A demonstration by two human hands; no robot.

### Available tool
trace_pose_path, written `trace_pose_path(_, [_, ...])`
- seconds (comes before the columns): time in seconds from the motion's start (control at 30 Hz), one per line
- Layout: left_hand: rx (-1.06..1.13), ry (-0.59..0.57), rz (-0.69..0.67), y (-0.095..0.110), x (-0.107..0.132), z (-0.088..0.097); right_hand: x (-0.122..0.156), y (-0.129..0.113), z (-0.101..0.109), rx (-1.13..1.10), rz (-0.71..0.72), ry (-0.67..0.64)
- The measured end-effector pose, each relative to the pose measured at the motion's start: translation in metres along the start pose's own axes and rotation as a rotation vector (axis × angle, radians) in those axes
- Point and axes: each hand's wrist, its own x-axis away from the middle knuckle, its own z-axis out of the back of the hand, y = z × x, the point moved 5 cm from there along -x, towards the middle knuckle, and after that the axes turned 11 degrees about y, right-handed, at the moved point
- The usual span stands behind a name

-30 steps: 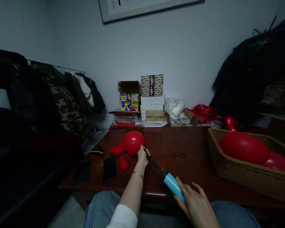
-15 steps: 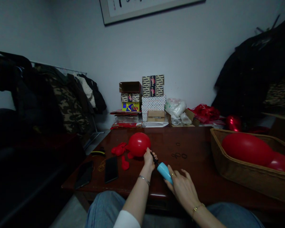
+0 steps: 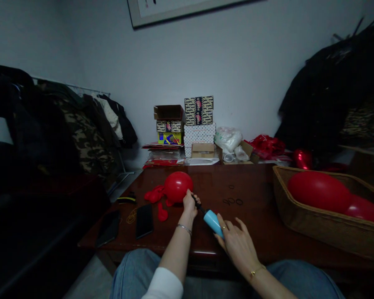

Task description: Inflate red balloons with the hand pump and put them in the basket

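A partly inflated red balloon (image 3: 178, 187) is at the middle of the dark wooden table. My left hand (image 3: 190, 203) is closed at its neck, around the black nozzle end of a hand pump (image 3: 212, 222). The pump has a light blue barrel and a black shaft between my hands. Around the barrel's near end, my right hand (image 3: 238, 245) is closed, with some fingers raised. Several limp red balloons (image 3: 156, 193) lie just left of the inflated one, and a single flat balloon (image 3: 162, 212) lies nearer me.
A wicker basket (image 3: 318, 230) with large red balloons (image 3: 319, 190) stands on the right. Black rings (image 3: 231, 201) lie mid-table. Two dark phone-like slabs (image 3: 144, 221), yellow bands (image 3: 131, 216) and a yellow-and-black tool (image 3: 126, 200) lie left. Stacked boxes (image 3: 199, 139) stand behind.
My hands have moved slightly apart, and more of the pump's black shaft shows. The balloon and my left hand have shifted a little left; the whole view has shifted slightly too.
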Motion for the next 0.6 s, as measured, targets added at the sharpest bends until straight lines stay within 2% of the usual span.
trace_pose_path(0.27, [0.022, 0.028, -0.033, 0.023, -0.017, 0.007, 0.036, 0.020, 0.024, -0.039, 0.067, 0.091])
trace_pose_path(0.43, [0.021, 0.034, -0.021, 0.018, -0.015, 0.007, 0.046, 0.025, 0.022, -0.016, 0.086, 0.071])
trace_pose_path(0.6, [0.037, 0.033, -0.019, 0.010, -0.006, 0.006, 0.034, 0.018, 0.012, 0.017, 0.069, 0.019])
